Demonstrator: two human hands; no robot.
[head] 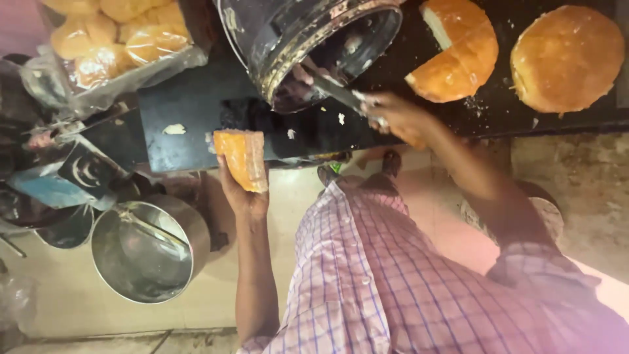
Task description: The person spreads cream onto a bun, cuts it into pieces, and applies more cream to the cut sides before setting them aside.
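Note:
My left hand (240, 195) holds a cut piece of golden bun (244, 158) upright at the front edge of the black counter (190, 111). My right hand (401, 119) grips a knife (335, 89) whose blade reaches into the mouth of a large tilted jar (308, 39) with dark contents. The jar lies on the counter between my hands, its opening turned towards me.
A bun with a wedge cut out (458, 56) and a whole round bun (567, 58) lie on the counter at the right. A clear bag of buns (111, 36) sits at the top left. Below the counter stands a steel pot (147, 252) beside dark clutter.

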